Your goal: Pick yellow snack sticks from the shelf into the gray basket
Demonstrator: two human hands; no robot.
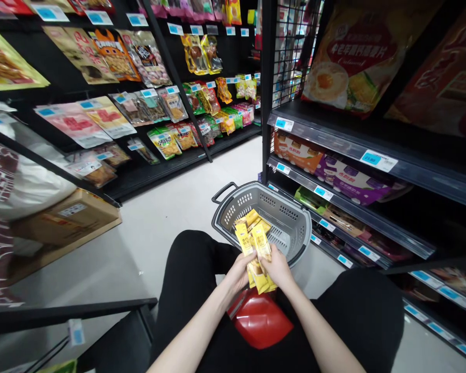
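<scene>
Both my hands grip a bunch of slim yellow snack sachets (261, 243) over the near side of a grey plastic shopping basket (299, 235). My left hand (238, 270) is closed round the sachets on the left of the bunch. On the other side, my right hand (277, 265) pinches the right-hand sachets with the thumb on top. Beyond the fingers, more yellow packs (251, 217) show at the basket; whether they lie inside it or belong to the bunch I cannot tell. A glossy red pouch (262, 318) lies at my lap, just below the hands.
Black shelving (155, 176) with hanging snack bags runs along the left and back. At right, a shelf rack (345, 140) holds large cereal bags and boxed drinks close to the basket. A cardboard box (66, 223) stands on the floor at left, with a black bar (70, 313) nearer me.
</scene>
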